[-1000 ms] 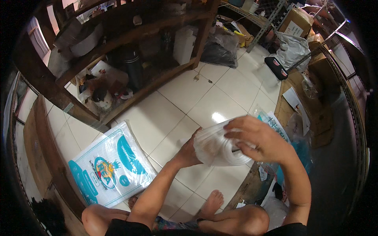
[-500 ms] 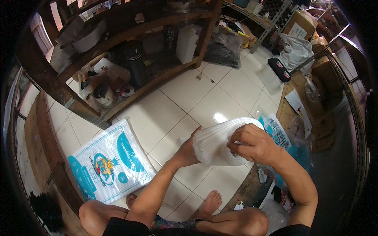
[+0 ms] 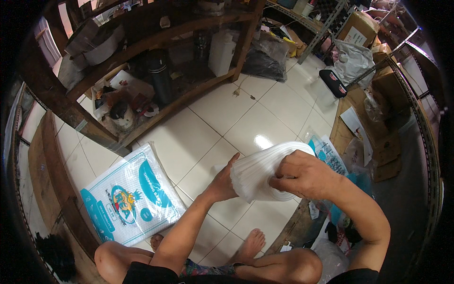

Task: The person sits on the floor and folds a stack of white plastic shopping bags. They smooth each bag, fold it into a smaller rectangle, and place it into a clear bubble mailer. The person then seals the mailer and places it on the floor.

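A thick bundle of thin white plastic bags (image 3: 253, 177), folded over so its layers fan out, is held above the floor between my hands. My left hand (image 3: 222, 183) grips its left edge, thumb up along the side and the other fingers hidden behind the layers. On the right, my right hand (image 3: 305, 174) closes its curled fingers on the inner layers near the rolled end. Flat on the floor to the left lies a clear-wrapped pack (image 3: 158, 210) with turquoise print and a crowned cartoon figure.
A dark wooden shelf (image 3: 182, 102) with tubs and bottles stands at the far left. Cardboard boxes (image 3: 388, 146) and a metal rack line the right side. Another turquoise-printed plastic pack (image 3: 331, 158) lies just beyond my right hand. My bare foot (image 3: 253, 244) rests on the tiles.
My right hand has shifted slightly left and down over the bundle, and its elbow has swung a little outward to the right. My left hand keeps its hold.
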